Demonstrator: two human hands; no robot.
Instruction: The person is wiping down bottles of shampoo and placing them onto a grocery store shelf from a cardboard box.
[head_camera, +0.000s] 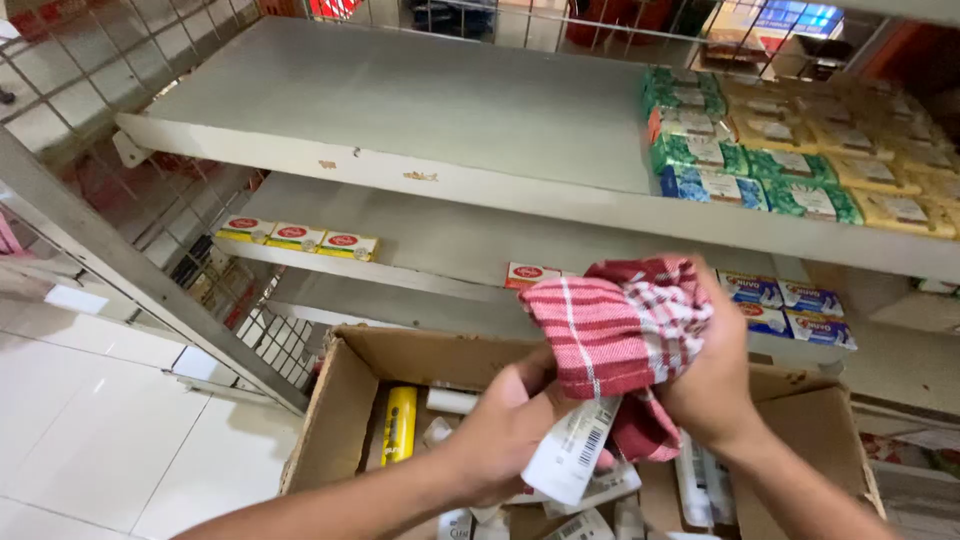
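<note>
My left hand (500, 435) grips a white tube (572, 450) with a barcode label, held over an open cardboard box (335, 420). My right hand (715, 375) holds a red and white checked cloth (615, 325) bunched against the top of the tube. The cloth hides the tube's upper end. Both hands meet in front of a grey metal shelf unit (400, 110).
The box holds a yellow tube (400, 425) and several white tubes. Green, blue and yellow soap boxes (800, 165) are stacked at the top shelf's right. Small yellow boxes (297, 238) and blue boxes (790, 305) sit on lower shelves. White floor tiles (100, 410) lie at left.
</note>
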